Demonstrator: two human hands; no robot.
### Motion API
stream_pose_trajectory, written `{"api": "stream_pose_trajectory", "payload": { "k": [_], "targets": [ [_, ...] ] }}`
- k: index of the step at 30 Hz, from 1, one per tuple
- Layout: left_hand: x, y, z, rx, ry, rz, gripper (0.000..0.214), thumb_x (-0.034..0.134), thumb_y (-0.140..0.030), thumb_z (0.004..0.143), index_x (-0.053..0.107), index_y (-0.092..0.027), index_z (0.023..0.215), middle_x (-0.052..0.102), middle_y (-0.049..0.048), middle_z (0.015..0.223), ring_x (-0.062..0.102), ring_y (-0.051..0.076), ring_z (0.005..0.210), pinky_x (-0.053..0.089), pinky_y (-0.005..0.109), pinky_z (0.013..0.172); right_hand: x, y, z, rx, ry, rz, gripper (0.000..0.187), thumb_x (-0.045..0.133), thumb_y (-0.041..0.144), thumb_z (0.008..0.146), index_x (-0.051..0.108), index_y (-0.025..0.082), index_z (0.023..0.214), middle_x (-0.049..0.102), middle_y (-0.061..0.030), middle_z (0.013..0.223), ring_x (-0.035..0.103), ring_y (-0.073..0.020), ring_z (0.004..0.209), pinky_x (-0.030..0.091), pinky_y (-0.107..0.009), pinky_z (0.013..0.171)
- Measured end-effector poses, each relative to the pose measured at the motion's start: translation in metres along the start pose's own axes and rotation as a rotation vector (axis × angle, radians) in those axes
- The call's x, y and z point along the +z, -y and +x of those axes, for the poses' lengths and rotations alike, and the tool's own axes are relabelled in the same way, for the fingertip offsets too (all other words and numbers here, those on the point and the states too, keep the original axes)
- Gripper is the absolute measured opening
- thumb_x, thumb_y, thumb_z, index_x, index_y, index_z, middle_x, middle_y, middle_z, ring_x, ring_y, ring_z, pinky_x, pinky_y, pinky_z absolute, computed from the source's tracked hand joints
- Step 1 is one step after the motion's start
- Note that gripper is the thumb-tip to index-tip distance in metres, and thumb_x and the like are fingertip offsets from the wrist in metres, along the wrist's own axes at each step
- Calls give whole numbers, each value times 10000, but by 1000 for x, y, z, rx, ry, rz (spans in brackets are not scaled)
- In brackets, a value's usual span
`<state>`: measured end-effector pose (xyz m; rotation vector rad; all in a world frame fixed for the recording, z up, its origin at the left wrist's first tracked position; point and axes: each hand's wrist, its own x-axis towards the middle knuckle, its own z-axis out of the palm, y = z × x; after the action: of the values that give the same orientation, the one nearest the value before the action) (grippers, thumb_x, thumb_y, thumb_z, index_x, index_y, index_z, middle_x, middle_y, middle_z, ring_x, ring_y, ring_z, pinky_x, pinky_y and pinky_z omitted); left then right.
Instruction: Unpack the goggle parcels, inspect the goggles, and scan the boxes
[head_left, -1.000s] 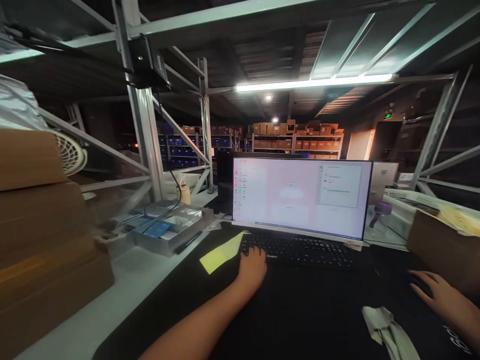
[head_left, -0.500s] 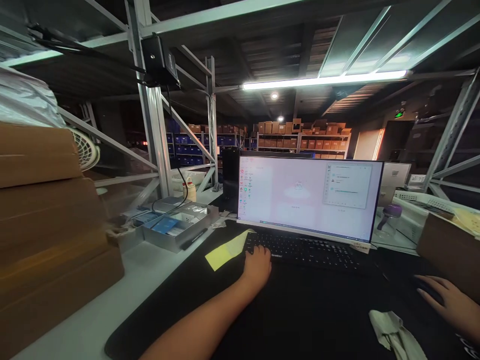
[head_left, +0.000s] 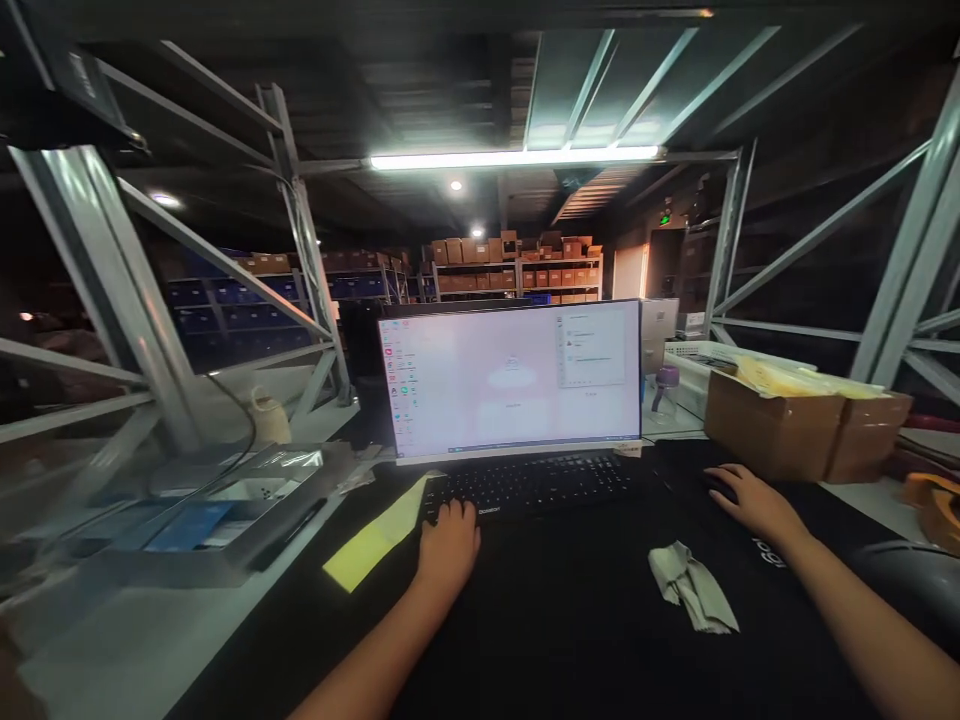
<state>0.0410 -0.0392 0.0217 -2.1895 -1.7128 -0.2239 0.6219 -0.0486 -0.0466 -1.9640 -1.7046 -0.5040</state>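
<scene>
My left hand (head_left: 448,540) rests on the left end of the black keyboard (head_left: 525,485), its fingers lying on the keys and holding nothing. My right hand (head_left: 757,500) is laid over a dark computer mouse (head_left: 718,486), mostly hidden under the palm and fingers. Both rest on a large black desk mat (head_left: 555,610). Behind the keyboard stands a lit monitor (head_left: 510,380) with desktop icons and a small chat-like window at its right. A yellow paper strip (head_left: 379,535) lies left of the keyboard. Between my forearms is a crumpled pale cloth or tissue (head_left: 691,588).
A grey tray (head_left: 217,540) with blue packets stands at the left. Cardboard boxes (head_left: 780,430) holding yellowish papers sit at the right, near a purple-topped bottle (head_left: 665,385). Metal rack posts (head_left: 127,290) rise on both sides. An orange tape roll (head_left: 934,505) lies at the right edge.
The view has turned to the right, so desk items appear further left and more of my right arm shows. My left hand stays on the keyboard and my right hand on the mouse.
</scene>
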Motion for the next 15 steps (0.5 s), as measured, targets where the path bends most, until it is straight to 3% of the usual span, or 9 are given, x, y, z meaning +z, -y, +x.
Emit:
{"api": "stream_pose_trajectory", "payload": {
  "k": [7,15],
  "targets": [
    [2,1,1,5,-9,26,371,482,-206,977,573,-132,1329,587,200,1327,566,331,1204,531,509,921,-3,3,-2,63,-4,4,480,512,379,832,650,191,1251,624,-148,1253,652,-298,1119,497,-427,1024],
    [5,3,1,20,-14,29,361,459,-199,982,582,-129,1314,607,196,1287,575,331,1176,531,507,907,-4,1,-3,85,-19,18,456,521,382,847,639,226,1259,628,-124,1256,633,-287,1156,496,-402,1017]
  ]
}}
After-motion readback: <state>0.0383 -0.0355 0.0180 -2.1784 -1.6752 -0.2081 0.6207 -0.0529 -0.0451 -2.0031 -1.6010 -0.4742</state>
